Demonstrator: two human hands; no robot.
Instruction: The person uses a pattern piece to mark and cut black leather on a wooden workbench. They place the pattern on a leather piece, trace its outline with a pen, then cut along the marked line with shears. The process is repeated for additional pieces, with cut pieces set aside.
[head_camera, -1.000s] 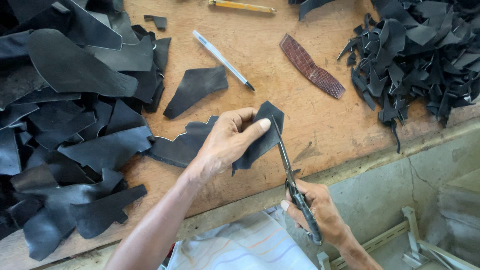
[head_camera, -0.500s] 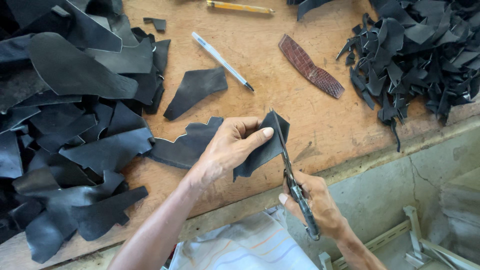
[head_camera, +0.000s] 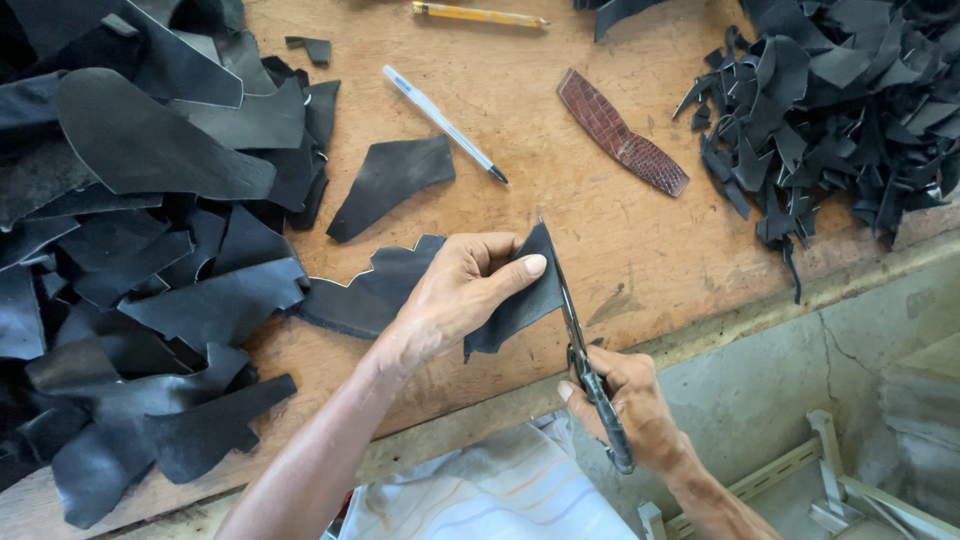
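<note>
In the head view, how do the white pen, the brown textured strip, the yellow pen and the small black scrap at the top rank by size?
1. White pen and brown textured strip: similar length, though the strip is wider.
2. Yellow pen: looks slightly shorter, but lies farther from the camera, so this is unsure.
3. Small black scrap: clearly smallest.
</note>
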